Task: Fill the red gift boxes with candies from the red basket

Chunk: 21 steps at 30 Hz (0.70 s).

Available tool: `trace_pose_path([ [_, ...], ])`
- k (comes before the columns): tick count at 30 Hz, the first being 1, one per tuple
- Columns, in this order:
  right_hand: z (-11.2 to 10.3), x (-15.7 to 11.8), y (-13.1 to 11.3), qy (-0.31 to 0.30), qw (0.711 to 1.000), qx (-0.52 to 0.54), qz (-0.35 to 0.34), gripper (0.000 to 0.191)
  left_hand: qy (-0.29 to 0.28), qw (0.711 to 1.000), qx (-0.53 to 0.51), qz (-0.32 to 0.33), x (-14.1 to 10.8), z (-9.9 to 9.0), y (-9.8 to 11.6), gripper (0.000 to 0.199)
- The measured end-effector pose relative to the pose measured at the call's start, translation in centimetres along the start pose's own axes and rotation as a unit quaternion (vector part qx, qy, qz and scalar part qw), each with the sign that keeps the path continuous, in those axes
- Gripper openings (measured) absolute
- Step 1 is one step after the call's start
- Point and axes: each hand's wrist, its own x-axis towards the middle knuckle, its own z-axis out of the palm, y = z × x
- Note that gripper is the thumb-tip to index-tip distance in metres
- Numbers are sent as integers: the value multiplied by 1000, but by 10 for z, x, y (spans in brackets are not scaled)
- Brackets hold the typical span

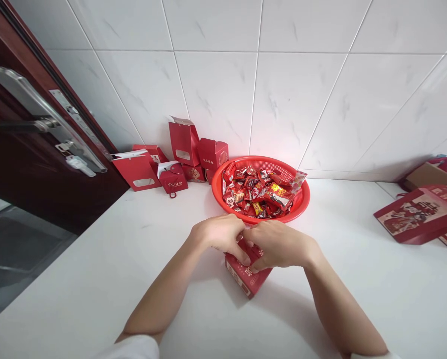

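Observation:
A red printed gift box (249, 279) rests on the white table, close in front of me. My left hand (223, 235) grips it from the left and far side, with the thumb lying on its printed face. From the right, my right hand (279, 244) holds the same box, its thumb pressed near the other thumb. Both hands are closed, and their other fingertips are hidden behind the box's far edge. Just beyond the hands stands a red plastic basket (302, 207), filled with wrapped sweets (259, 192) in mostly red wrappers.
Several small red boxes (184, 142) stand against the tiled wall (216, 80), left of the basket. A larger red gift bag (420, 214) lies at the right, before a brown carton (429, 174). A dark red door (25, 164) with a metal handle borders the table's left side.

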Motion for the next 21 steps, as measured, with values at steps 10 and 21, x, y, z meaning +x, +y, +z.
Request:
trace_pose_path([
  [10, 13, -14, -34, 44, 988, -113, 98, 47, -56, 998, -16, -38, 2, 1, 16, 36],
  [21, 32, -64, 21, 70, 997, -2, -27, 50, -1, 998, 56, -9, -16, -9, 11, 51],
])
